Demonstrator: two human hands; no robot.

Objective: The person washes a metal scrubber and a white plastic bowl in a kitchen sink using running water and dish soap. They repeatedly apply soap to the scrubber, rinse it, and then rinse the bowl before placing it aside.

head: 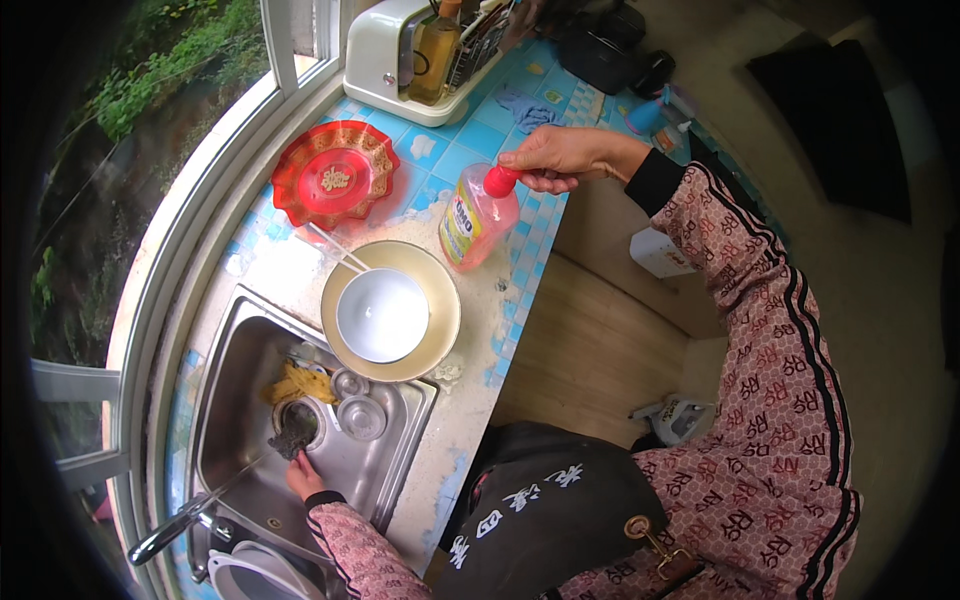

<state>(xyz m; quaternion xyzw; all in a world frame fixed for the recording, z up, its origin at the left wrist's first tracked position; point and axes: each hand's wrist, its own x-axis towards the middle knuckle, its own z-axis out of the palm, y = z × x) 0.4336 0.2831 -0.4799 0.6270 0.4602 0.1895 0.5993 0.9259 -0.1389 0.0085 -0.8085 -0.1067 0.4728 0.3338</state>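
In the steel sink [255, 397], my left hand [304, 477] holds a dark scouring pad [294, 441] near the drain [307, 416]. On the counter, my right hand [555, 157] grips the red top of a clear OMO detergent bottle [480, 221], which leans slightly. Pinkish liquid shows inside the bottle. Beside it, a white bowl [382, 315] sits inside a larger cream-coloured basin [442, 330] at the sink's edge. A pair of pale chopsticks [341, 250] rests across the basin's rim.
A yellow cloth [300, 384] and small clear lids [361, 417] lie in the sink. The faucet [176, 525] reaches over its near left side, by grey basins [259, 574]. Farther along stand a red scalloped plate [335, 176], a blue cloth [527, 109] and a white rack [382, 56].
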